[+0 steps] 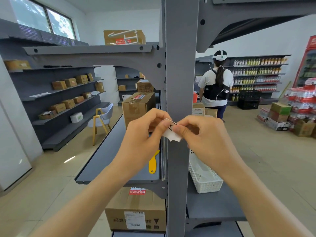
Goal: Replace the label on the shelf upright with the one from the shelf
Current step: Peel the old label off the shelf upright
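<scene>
A small white label (172, 134) with black marks is pinched between both hands, right in front of the grey shelf upright (181, 74). My left hand (145, 132) grips its left side with thumb and fingers. My right hand (203, 134) grips its right side. The label's lower corner hangs free below my thumbs. Whether it touches the upright cannot be told. The upright shows no other label above or below my hands.
A yellow plastic scraper (153, 162) lies on the grey shelf (106, 158) left of the upright. A white slotted basket (204, 175) sits on the right shelf. Cardboard boxes (138, 106) stand behind and below. A person (216, 84) stands in the aisle at the right.
</scene>
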The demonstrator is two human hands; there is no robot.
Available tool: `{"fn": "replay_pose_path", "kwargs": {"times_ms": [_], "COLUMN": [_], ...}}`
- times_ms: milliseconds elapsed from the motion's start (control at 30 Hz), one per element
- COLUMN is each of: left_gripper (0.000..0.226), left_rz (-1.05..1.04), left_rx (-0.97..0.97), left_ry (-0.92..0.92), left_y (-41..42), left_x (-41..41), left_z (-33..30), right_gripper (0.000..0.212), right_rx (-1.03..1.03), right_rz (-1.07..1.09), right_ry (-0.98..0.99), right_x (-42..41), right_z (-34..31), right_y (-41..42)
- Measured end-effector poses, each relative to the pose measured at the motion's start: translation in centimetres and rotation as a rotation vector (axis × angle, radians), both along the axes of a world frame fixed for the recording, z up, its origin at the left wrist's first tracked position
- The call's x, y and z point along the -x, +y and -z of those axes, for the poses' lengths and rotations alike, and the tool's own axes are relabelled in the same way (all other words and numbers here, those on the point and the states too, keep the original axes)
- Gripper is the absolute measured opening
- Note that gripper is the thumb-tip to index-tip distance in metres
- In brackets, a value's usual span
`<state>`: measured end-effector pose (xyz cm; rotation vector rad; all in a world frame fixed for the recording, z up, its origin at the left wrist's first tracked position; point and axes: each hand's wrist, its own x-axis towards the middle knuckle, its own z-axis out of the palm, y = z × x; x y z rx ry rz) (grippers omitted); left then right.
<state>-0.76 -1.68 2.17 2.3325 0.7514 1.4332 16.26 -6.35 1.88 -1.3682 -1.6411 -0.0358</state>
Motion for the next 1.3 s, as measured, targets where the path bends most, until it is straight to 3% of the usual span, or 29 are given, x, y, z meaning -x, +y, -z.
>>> {"fn": "replay_pose_path", "kwargs": {"times_ms": [100,167,267,333,433,600,733,867,967,1067,1200,1300], "left_gripper": [0.013,0.014,0.034,0.031,0.017,0.028,0.043,0.039,0.025,0.031,0.020,0.011], "left_rz": [0.020,0.129,0.258,0.260,0.222,0.194,0.265,0.402,0.312,0.230,0.210,0.247], "left_rx": [0.022,0.177,0.475,0.550,0.510,0.580,0.751,0.978,0.861,0.694,0.673,0.692], "left_ry": [-0.037,-0.142,-0.323,-0.412,-0.419,-0.424,-0.456,-0.614,-0.559,-0.426,-0.401,-0.382], "left_y": [0.2,-0.1,-0.9,-0.8,-0.2,0.1,0.2,0.4,0.5,0.3,0.3,0.4], "left_x": [-0.3,-0.7,-1.5,-1.7,-1.3,-0.9,-0.6,-0.4,-0.3,-0.2,-0.3,-0.7], "left_z": [0.3,0.4,0.4,0.3,-0.2,-0.8,-1.2,-1.8,-1.8,-1.2,-1.0,-1.1], "right_gripper": [0.009,0.012,0.007,0.008,0.013,0.026,0.027,0.029,0.028,0.030,0.043,0.037], "right_rx": [0.064,0.031,-0.017,0.006,0.049,-0.075,-0.144,-0.188,-0.198,-0.212,-0.133,-0.070], "right_rz": [-0.114,-0.139,-0.177,-0.218,-0.226,-0.200,-0.191,-0.108,-0.093,-0.151,-0.288,-0.369], "right_ry": [0.162,0.218,0.377,0.444,0.432,0.368,0.389,0.298,0.225,0.181,0.254,0.287], "right_x": [0.0,0.1,0.3,0.4,0.1,-0.1,0.2,0.2,0.5,0.6,-0.4,-1.2], "right_z": [-0.3,-0.5,-0.5,-0.5,-0.6,-0.7,-0.3,0.0,-0.1,-0.2,-0.7,-1.2], "right_y": [-0.1,-0.2,-0.1,0.0,0.2,0.7,1.0,1.2,1.0,0.6,0.0,0.0]}}
